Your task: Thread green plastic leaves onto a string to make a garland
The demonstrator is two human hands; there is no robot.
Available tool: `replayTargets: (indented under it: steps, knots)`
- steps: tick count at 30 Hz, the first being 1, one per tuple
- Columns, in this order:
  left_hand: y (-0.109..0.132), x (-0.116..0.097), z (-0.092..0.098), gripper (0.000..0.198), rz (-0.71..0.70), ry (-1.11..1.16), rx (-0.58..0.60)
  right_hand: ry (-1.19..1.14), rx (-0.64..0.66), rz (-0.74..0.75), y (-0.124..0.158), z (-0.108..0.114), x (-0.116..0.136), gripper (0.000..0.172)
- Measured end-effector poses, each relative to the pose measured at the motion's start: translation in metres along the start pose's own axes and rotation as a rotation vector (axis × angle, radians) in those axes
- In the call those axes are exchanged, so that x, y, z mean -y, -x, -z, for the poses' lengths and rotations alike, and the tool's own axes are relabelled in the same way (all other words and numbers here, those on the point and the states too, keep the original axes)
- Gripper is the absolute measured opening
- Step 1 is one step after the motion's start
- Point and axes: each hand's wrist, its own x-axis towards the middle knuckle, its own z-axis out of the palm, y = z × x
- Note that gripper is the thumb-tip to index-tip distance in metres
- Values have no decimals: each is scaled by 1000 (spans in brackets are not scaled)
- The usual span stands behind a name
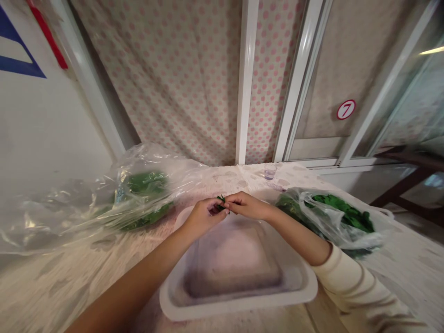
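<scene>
Left hand [204, 215] and right hand [248, 206] pinching small green sprig [221, 199] between them, over far end of white tray [239, 308] on bench [86, 282], clear plastic bag [86, 208] to left, leaf bag [376, 239] to right.

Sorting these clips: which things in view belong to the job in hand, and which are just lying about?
Apparently in use:
green sprig between left hand and right hand
white tray beneath
left bag and right bag, both showing greens

Apparently just around:
clear cup
number 7 sticker
dotted curtain
</scene>
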Motion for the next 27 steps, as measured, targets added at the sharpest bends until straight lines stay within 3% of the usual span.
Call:
replayTargets:
  steps: [9, 18, 27]
  knots:
    - [-3, 9, 1, 13, -9, 39, -3, -3, 44, 22, 3, 2, 2, 37]
    - [-2, 7, 4, 13, 47, 5, -71, -106, -218, 2, 0, 5, -8, 42]
    - [-4, 4, 3, 16, 67, 90, -9, -114, -221, -43, -2, 5, -15, 41]
